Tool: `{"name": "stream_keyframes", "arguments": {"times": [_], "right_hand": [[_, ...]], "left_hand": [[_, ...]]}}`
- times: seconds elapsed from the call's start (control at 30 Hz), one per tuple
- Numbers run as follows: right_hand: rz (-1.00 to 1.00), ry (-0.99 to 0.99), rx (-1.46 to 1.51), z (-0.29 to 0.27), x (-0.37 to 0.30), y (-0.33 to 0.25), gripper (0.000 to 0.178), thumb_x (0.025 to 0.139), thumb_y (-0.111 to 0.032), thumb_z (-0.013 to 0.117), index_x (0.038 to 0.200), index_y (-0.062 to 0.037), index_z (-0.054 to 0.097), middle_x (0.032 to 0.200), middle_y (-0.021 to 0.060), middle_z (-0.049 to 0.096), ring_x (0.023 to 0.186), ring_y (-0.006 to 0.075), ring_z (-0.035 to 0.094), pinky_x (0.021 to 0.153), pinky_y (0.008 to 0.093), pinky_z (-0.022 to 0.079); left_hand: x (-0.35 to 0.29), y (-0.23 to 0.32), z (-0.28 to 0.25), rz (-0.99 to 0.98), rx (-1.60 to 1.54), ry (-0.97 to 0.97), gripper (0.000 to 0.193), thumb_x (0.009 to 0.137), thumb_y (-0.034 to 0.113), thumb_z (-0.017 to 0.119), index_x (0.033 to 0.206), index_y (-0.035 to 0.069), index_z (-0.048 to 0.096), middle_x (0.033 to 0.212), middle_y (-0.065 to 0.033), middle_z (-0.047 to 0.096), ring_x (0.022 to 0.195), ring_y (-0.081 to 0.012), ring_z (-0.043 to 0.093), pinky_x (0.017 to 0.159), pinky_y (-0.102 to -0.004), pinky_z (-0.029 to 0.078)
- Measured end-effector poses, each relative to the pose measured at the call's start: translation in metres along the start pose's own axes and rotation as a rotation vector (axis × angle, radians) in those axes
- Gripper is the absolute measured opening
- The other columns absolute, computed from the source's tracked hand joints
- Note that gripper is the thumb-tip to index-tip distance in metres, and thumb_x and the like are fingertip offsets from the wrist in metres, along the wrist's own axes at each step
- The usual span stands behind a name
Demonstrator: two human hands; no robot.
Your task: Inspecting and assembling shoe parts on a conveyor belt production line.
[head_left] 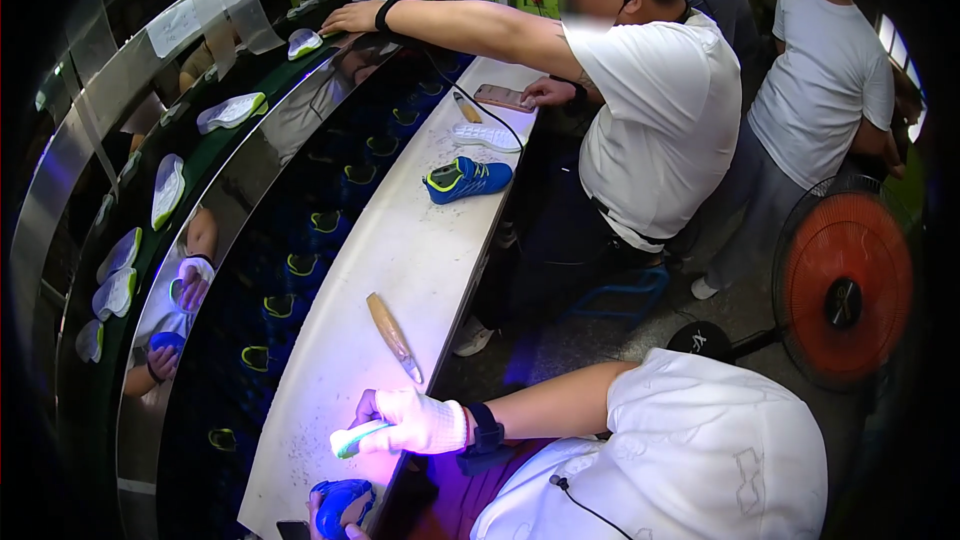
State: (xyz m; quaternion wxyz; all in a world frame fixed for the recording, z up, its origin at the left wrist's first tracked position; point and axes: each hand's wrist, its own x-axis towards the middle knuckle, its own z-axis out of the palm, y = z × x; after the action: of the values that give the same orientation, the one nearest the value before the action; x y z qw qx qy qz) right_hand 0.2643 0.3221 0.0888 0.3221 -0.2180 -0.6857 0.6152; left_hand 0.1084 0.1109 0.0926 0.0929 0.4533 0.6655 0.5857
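Observation:
My right hand [405, 422], in a white knit glove with bare fingertips, is closed round a shoe sole [350, 438], white with a green edge and brightly lit. Below it, at the lower edge, my left hand [317, 512] grips a blue shoe [343, 506]; only some of its fingers show. The two pieces are apart. Just beyond my right hand, a wooden-handled tool [392, 335] with a metal tip lies on the white bench [335, 310].
A conveyor with several white soles [168, 190] curves along the left. Beside it, several shoes with green collars [302, 265] sit in a dark channel. Farther up are another blue shoe [467, 180], a co-worker [660, 120] and a phone [505, 96]. A red fan [845, 285] stands right.

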Motion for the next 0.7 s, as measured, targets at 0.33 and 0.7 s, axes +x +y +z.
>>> {"name": "stream_keyframes", "arguments": {"times": [0.33,0.7], "right_hand": [[-0.080,0.049,0.039,0.004,0.002,0.015,0.039,0.095,-0.029,0.081,0.115,0.0003,0.063,0.091,0.0057,0.069,0.080,0.0084,0.065,0.066,0.0277,0.052],[-0.046,-0.242,0.398,0.013,0.004,0.006,0.035,0.087,-0.020,0.088,0.101,-0.0001,0.063,0.122,0.0171,0.071,0.106,0.0216,0.071,0.087,0.0341,0.057]], "left_hand": [[0.004,-0.004,0.005,-0.030,-0.038,0.118,0.050,0.106,0.032,0.066,0.132,-0.010,0.055,0.125,-0.0234,0.066,0.111,-0.0345,0.063,0.103,-0.0472,0.049],[0.005,0.004,0.013,-0.088,-0.118,0.027,0.067,0.105,0.035,0.069,0.148,-0.008,0.042,0.130,-0.0257,0.066,0.113,-0.0341,0.065,0.108,-0.0496,0.049]]}}
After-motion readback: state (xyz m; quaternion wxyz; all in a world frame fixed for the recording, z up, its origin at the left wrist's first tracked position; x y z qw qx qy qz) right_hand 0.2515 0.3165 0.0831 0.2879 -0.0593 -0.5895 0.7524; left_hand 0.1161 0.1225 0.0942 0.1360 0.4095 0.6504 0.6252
